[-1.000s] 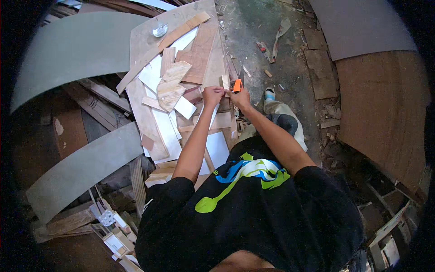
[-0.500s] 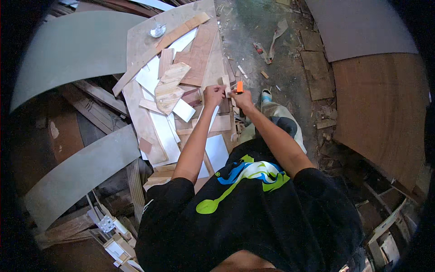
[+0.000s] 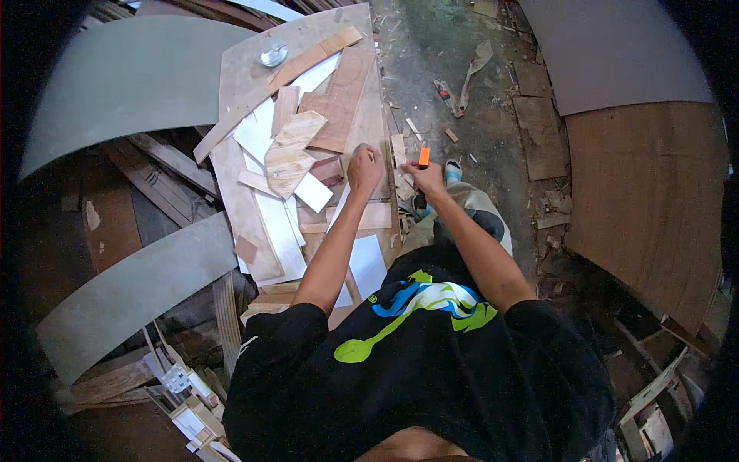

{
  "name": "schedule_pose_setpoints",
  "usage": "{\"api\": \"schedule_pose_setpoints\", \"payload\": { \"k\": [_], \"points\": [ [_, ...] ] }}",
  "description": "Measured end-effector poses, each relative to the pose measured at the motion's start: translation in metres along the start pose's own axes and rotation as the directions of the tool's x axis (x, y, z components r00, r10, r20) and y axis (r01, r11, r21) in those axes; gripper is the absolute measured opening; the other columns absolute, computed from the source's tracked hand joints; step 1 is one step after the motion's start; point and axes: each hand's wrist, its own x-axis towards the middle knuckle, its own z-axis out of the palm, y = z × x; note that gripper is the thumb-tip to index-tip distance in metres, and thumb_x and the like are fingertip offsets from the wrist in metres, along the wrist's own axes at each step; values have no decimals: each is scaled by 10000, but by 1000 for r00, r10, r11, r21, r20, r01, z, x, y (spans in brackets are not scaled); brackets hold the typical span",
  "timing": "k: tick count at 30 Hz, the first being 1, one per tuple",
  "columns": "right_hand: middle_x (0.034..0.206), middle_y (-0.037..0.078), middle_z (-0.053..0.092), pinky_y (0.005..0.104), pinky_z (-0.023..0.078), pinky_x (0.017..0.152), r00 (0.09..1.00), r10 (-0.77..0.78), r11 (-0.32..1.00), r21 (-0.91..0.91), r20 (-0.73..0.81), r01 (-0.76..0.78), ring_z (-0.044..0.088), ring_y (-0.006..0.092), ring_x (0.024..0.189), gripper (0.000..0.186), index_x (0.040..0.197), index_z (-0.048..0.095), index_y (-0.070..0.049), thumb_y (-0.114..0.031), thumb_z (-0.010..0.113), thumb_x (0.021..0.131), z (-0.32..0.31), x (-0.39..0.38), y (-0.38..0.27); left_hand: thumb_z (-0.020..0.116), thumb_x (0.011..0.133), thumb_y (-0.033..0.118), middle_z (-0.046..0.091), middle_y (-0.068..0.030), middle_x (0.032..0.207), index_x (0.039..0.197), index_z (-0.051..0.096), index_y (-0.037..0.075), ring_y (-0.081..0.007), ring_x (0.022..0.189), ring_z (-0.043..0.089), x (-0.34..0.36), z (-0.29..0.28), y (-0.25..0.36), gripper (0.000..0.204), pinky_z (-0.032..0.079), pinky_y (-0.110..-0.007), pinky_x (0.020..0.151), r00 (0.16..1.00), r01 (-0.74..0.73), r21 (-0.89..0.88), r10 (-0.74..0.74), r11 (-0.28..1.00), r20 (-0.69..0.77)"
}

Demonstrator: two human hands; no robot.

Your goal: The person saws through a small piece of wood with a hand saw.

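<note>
My right hand (image 3: 428, 180) is closed around an orange-and-black tool (image 3: 423, 157); its orange end sticks up above the fist, and its exact kind is unclear. Just left of that hand, a narrow pale wood strip (image 3: 398, 151) shows by the edge of the work board (image 3: 360, 115). My left hand (image 3: 365, 168) hovers over the board's right side with its fingers curled in, and whatever may be inside them is hidden. Closest to it lie a reddish-brown wood piece (image 3: 329, 171) and a white square panel (image 3: 313, 192).
A pointed light wood piece (image 3: 291, 158), brown boards (image 3: 342, 100) and a long plank (image 3: 277, 81) cover the board. A clear bag (image 3: 273, 54) sits at its far end. Offcuts litter the floor at right, near a red tool (image 3: 444, 96). Large curved panels (image 3: 138, 73) stand left.
My hands have drawn apart: the right one, with the tool, moved right and slightly nearer. My left fingers, earlier at a small wood strip between the hands, are now curled away from it.
</note>
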Motion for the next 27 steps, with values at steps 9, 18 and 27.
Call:
{"api": "schedule_pose_setpoints", "payload": {
  "k": [9,18,27],
  "points": [
    [538,-4,509,246,343,377,999,21,992,-123,-32,-25,431,89,396,179,775,637,-47,-192,699,691,36,9,10,586,778,239,606,-160,787,927,582,52,-310,747,586,36,2,7,239,452,-394,664,989,-149,-198,147,969,-26],
    [691,100,632,332,469,624,978,-201,859,-489,-51,151,611,214,638,263,806,640,-45,-245,694,643,54,6,-8,593,773,183,613,-146,797,958,595,53,-297,760,591,43,2,-7,225,455,-378,693,996,-93,-125,92,988,-14],
    [666,94,624,325,465,601,973,-230,850,-487,5,203,604,201,614,236,762,631,-38,-237,691,650,49,37,14,580,773,133,622,-136,790,989,597,51,-262,713,598,49,-12,-1,232,461,-352,648,986,-88,-192,113,977,126]
  ]
}}
